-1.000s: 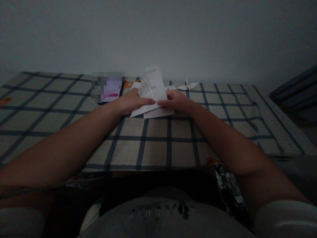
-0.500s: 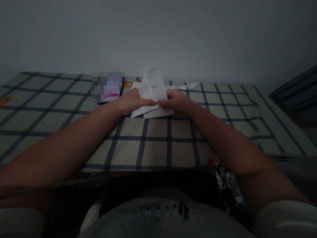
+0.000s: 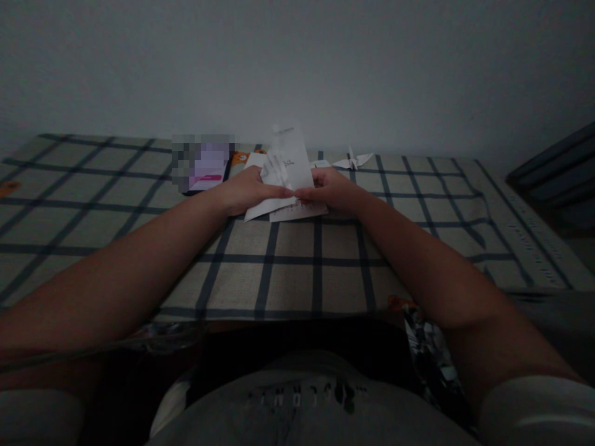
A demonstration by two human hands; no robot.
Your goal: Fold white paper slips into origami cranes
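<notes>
A folded sheet of white printed paper (image 3: 297, 158) stands up between my two hands, its creases showing on the left side. My left hand (image 3: 248, 189) grips the paper's left part, with the thumb stretched along the lower fold. At the lower right, my right hand (image 3: 332, 189) pinches the same paper, and the two thumb tips nearly meet at its bottom middle. Another printed paper (image 3: 297, 212) lies on the cloth beneath them. The fingers behind the folded sheet are partly hidden.
A white folded paper crane (image 3: 353, 161) sits behind my right hand, near the wall. To the left lies a phone (image 3: 209, 167) with a lit purple screen, partly pixelated. The checked tablecloth (image 3: 292, 272) covers the table. A dark slatted object (image 3: 558, 173) stands at the far right.
Both hands stay almost in place. The upright folded paper has shifted very slightly, and the thumbs still press at its lower edge.
</notes>
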